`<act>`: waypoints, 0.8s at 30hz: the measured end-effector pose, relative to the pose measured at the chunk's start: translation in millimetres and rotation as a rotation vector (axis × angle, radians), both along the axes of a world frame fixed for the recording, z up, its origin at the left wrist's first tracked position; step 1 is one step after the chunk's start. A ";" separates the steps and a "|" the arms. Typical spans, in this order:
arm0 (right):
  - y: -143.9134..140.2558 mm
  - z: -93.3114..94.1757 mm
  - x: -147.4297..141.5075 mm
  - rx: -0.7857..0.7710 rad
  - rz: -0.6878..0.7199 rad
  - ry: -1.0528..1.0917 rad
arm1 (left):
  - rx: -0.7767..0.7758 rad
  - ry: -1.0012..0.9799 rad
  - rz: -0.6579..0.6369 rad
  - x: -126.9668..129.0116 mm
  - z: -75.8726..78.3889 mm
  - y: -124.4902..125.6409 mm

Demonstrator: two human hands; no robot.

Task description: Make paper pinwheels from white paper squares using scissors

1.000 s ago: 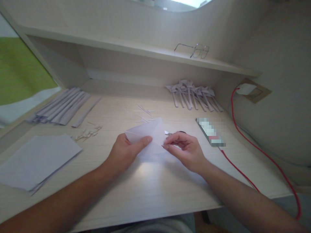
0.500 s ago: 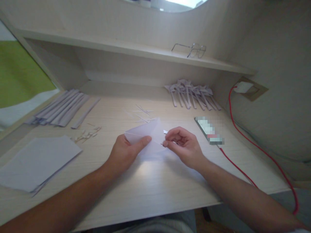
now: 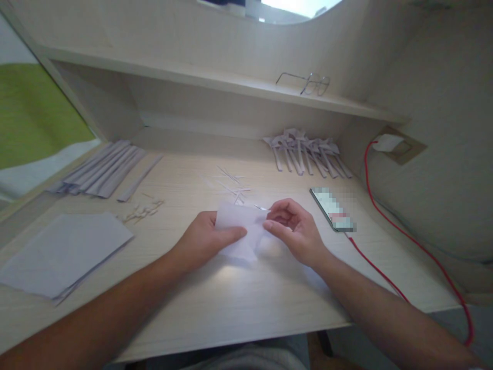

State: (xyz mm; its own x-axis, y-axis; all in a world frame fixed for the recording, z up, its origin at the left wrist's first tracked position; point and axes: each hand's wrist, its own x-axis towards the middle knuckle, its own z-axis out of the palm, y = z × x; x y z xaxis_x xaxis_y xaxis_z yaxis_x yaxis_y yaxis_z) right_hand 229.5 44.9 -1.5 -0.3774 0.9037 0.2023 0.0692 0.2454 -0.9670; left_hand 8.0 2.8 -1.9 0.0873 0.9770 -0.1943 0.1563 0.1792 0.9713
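The fingers of the left hand (image 3: 202, 239) are closed on a small white sheet of paper (image 3: 241, 231) at the centre of the frame, the thumb pressed flat across its lower left part and the other fingers hidden beneath it. The same sheet is pinched at its right edge between the thumb and forefinger of the right hand (image 3: 295, 228), whose remaining fingers are curled inward. The paper is held low over the pale wooden desk (image 3: 246, 303), with its lower edge close to or on the surface; which cannot be told. A thin light sliver is seen just above the right fingertips, too small to be identified. A phone (image 3: 333, 209) is laid right of the hands, with a red cable (image 3: 416, 241) running from it to a wall socket at the right. Folded paper pieces (image 3: 306, 151) are heaped in the upper right of the desk, long paper strips (image 3: 103, 167) at the upper left, and a stack of sheets (image 3: 61, 254) at the lower left. Spectacles (image 3: 308, 82) are rested on the shelf above.
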 end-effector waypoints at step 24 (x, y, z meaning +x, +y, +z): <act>1.3 -2.5 -4.7 -0.061 0.009 0.083 | 0.115 -0.115 0.104 1.1 2.1 0.0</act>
